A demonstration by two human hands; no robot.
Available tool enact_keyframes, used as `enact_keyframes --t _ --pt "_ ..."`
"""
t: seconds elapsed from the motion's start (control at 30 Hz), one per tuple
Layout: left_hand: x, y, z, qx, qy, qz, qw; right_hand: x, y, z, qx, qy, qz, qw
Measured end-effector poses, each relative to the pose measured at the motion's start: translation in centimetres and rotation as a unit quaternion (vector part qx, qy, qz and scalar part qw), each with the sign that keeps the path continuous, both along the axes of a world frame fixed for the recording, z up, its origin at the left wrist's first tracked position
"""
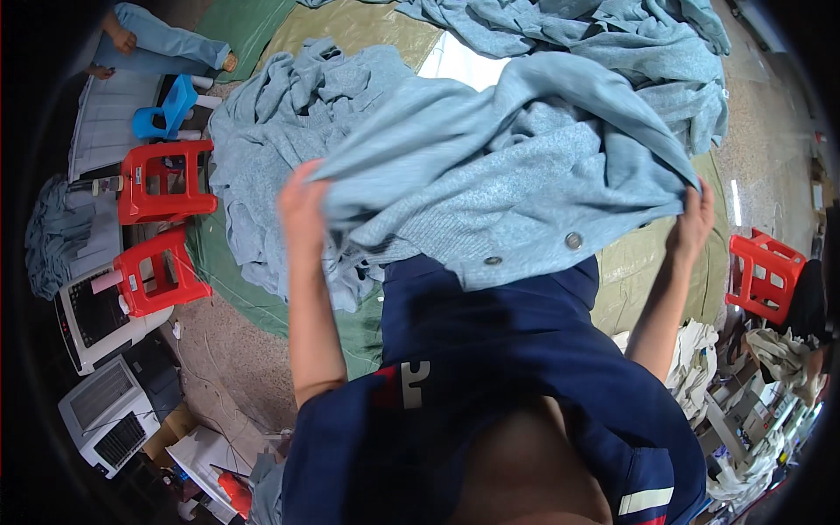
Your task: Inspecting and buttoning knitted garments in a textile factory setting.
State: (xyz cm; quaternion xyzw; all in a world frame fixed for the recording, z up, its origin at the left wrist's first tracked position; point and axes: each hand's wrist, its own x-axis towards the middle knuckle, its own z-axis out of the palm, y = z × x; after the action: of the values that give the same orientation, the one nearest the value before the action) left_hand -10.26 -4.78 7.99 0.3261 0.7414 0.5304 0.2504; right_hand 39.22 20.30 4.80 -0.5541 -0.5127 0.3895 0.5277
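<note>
Standing there, I saw a pale blue knitted garment stretched between the person's hands, held up in front of the body. The right hand had its fingers clamped on one edge; the left hand, blurred, had its fingers closed on the opposite side. Two dark buttons showed near the lower border. Beyond, similar cloth lay heaped, with red stools to the left

Two red stools and a blue stool stand at left, another red stool at right
</note>
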Motion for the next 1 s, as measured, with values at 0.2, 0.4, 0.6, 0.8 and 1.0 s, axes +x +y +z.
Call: enact_keyframes --t 0.2,0.4,0.6,0.8,1.0 --pt "-3.4 -4.0 1.6 -0.053 0.278 0.204 0.937 3.2 -2.0 0.0 -0.054 0.114 0.057 0.99" --pt "5.2 0.4 -2.2 -0.143 0.301 -0.066 0.941 -1.6 -3.3 4.5 -0.017 0.124 0.115 0.985" --pt "5.0 1.3 -4.9 -0.107 0.363 0.016 0.925 -6.9 -7.4 8.0 0.126 -0.009 0.225 0.966" --pt "9.5 4.9 6.2 0.048 0.149 -0.158 0.975 -20.2 -8.7 11.3 0.361 -0.227 0.491 0.76" --pt "8.3 5.7 4.4 0.002 0.388 -0.075 0.918 -23.6 -5.5 8.4 0.129 -0.194 0.533 0.813"
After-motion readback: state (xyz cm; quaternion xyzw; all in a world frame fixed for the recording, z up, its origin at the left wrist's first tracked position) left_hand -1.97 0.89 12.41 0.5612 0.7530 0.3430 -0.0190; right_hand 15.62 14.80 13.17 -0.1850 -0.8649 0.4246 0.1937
